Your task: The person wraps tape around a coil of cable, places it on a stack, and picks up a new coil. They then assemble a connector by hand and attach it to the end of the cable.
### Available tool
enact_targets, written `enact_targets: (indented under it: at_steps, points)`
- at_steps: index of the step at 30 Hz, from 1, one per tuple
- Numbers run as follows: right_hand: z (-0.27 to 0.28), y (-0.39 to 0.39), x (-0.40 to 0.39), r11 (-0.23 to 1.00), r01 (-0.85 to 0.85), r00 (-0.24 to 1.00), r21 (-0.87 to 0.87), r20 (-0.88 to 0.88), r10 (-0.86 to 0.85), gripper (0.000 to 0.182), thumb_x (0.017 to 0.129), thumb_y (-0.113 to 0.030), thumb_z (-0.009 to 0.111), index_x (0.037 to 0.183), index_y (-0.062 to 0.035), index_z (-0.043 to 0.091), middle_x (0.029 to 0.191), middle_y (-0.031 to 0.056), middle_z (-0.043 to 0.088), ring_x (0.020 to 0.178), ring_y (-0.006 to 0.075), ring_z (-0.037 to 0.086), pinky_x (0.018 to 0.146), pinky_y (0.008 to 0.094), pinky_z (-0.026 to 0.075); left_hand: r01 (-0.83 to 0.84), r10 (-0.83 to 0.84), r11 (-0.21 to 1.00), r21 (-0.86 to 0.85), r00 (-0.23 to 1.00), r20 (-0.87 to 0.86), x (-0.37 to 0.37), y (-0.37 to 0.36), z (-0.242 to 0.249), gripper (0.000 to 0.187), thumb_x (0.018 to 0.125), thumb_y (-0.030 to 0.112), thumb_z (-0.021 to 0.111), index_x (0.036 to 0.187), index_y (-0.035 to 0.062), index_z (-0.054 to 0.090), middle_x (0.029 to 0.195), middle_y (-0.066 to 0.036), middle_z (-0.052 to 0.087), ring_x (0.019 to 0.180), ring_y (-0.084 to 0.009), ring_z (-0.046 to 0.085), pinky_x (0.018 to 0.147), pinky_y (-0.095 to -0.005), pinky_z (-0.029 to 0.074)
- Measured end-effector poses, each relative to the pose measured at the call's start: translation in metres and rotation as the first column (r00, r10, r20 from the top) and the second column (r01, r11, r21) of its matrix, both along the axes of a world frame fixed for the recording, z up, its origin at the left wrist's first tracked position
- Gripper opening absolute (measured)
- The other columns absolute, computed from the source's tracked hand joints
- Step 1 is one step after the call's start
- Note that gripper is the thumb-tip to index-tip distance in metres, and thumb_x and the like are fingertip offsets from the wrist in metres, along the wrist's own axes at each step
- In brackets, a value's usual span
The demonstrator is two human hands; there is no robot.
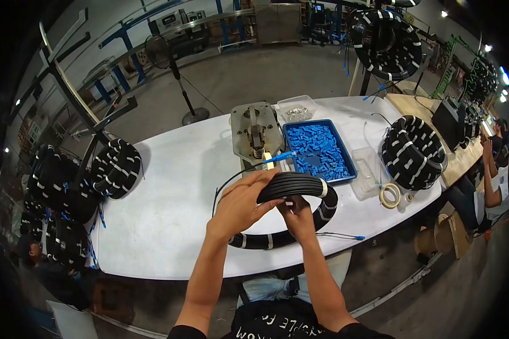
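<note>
At the near side of the white desk (169,214), clock read from the coil, 12 straight away from me. Left grip (238,204) clamped on the black cable coil (294,185), around 10 o'clock: fingers over the outside, thumb at the inner edge. Right grip (298,217) comes in from 5 o'clock, fingertips inside the ring under the upper band; partly hidden, can't tell if it's closed on anything. Coil is right in front of me, white tape bands (324,188) round it.

One lead arcs past my left grip to a blue connector (287,156) at 12, just beside the metal fixture (257,133), which sits at 11. Other blue end (357,238) lies on the desk at 4.

Further out: blue tray (343,179) of small blue parts (316,150) at 1, clear box (297,108) at 12 behind it. Clear tray (367,175) at 2, tape roll (382,199) just beside it at 3. Banded coil (414,152) at 2, another (116,168) at 10 near the far-left edge. Standing fan (195,116) on the floor at 11.
</note>
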State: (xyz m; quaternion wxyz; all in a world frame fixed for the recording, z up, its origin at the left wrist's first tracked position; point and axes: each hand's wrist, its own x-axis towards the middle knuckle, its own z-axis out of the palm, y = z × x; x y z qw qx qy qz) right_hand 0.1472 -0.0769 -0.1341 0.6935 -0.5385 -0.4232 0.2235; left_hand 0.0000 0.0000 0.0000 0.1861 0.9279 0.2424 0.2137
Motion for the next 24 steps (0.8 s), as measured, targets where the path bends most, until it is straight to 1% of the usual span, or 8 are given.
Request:
enact_targets:
  at_steps: [3, 7, 9, 11, 14, 16, 21, 24]
  points:
    - [0.061, -0.038, 0.012, 0.827, -0.267, 0.922, -0.495, 0.118, 0.368, 0.020, 0.093, -0.019, 0.066, 0.097, -0.0002, 0.070, 0.087, 0.0082, 0.071, 0.080, 0.0170, 0.066, 0.070, 0.0292, 0.051, 0.010, -0.010, 1.000, 0.008, 0.999, 0.040, 0.001, -0.006, -0.003, 0.058, 0.087, 0.039, 0.069, 0.138, 0.0176, 0.050, 0.130, -0.010, 0.060, 0.114, -0.0297, 0.060, 0.092, -0.0391, 0.049]
    - [0.119, -0.054, 0.037, 0.868, -0.458, 0.889, -0.192, -0.063, 0.454, 0.017, 0.093, -0.013, 0.063, 0.088, 0.0027, 0.070, 0.079, 0.0066, 0.069, 0.073, 0.0088, 0.062, 0.065, 0.0232, 0.049, -0.048, 0.049, 0.999, -0.016, 0.999, 0.016, -0.003, -0.005, 0.003, 0.054, 0.086, 0.035, 0.071, 0.132, 0.0102, 0.055, 0.128, -0.007, 0.061, 0.110, -0.0296, 0.061, 0.090, -0.0385, 0.050]
    - [0.151, -0.040, 0.040, 0.983, -0.149, 0.981, -0.110, 0.107, 0.161, 0.022, 0.094, -0.015, 0.062, 0.082, 0.0032, 0.069, 0.071, 0.0059, 0.067, 0.066, 0.0082, 0.060, 0.060, 0.0225, 0.046, 0.016, -0.017, 1.000, 0.019, 0.999, 0.044, -0.004, -0.001, -0.003, 0.054, 0.086, 0.035, 0.071, 0.128, 0.0049, 0.057, 0.128, -0.009, 0.061, 0.111, -0.0297, 0.061, 0.090, -0.0379, 0.050]
    - [0.166, -0.007, 0.055, 0.984, -0.042, 0.904, -0.172, 0.413, 0.111, 0.031, 0.095, -0.026, 0.061, 0.089, 0.0032, 0.070, 0.069, 0.0066, 0.066, 0.060, 0.0126, 0.054, 0.059, 0.0287, 0.046, 0.013, -0.013, 1.000, 0.003, 1.000, 0.028, -0.005, 0.003, -0.011, 0.056, 0.088, 0.040, 0.068, 0.132, 0.0071, 0.056, 0.131, -0.009, 0.059, 0.115, -0.0290, 0.059, 0.094, -0.0413, 0.048]
    - [0.165, 0.032, 0.071, 0.854, -0.125, 0.721, -0.506, 0.544, 0.428, 0.033, 0.094, -0.031, 0.062, 0.096, 0.0002, 0.072, 0.071, 0.0066, 0.068, 0.062, 0.0154, 0.056, 0.062, 0.0311, 0.047, -0.028, 0.028, 0.999, 0.030, 1.000, -0.009, -0.003, -0.008, -0.003, 0.059, 0.088, 0.044, 0.067, 0.132, 0.0056, 0.056, 0.133, -0.008, 0.058, 0.119, -0.0290, 0.056, 0.097, -0.0421, 0.046]
    - [0.164, 0.050, 0.070, 0.589, -0.374, 0.650, -0.716, 0.250, 0.718, 0.032, 0.094, -0.032, 0.064, 0.104, -0.0032, 0.073, 0.081, 0.0078, 0.069, 0.075, 0.0140, 0.059, 0.072, 0.0283, 0.048, -0.078, 0.079, 0.997, 0.025, 0.997, -0.016, -0.005, -0.012, -0.006, 0.060, 0.088, 0.047, 0.066, 0.132, 0.0063, 0.056, 0.134, -0.007, 0.058, 0.122, -0.0293, 0.055, 0.100, -0.0416, 0.044]
    - [0.152, 0.063, 0.072, 0.613, -0.417, 0.592, -0.671, 0.311, 0.744, 0.033, 0.092, -0.031, 0.067, 0.111, -0.0038, 0.073, 0.100, 0.0077, 0.073, 0.086, 0.0141, 0.061, 0.080, 0.0284, 0.048, -0.058, 0.056, 0.997, -0.060, 0.998, -0.036, -0.010, -0.017, -0.003, 0.061, 0.089, 0.049, 0.064, 0.139, 0.0171, 0.050, 0.133, -0.007, 0.058, 0.123, -0.0306, 0.054, 0.102, -0.0445, 0.042]
    - [0.148, 0.062, 0.070, 0.589, -0.514, 0.687, -0.624, 0.112, 0.718, 0.033, 0.090, -0.028, 0.068, 0.111, -0.0032, 0.073, 0.100, 0.0064, 0.072, 0.087, 0.0157, 0.062, 0.080, 0.0295, 0.048, -0.077, 0.077, 0.997, 0.028, 0.997, -0.027, -0.007, -0.020, -0.006, 0.063, 0.090, 0.050, 0.063, 0.141, 0.0165, 0.048, 0.133, -0.009, 0.058, 0.121, -0.0318, 0.056, 0.101, -0.0445, 0.043]
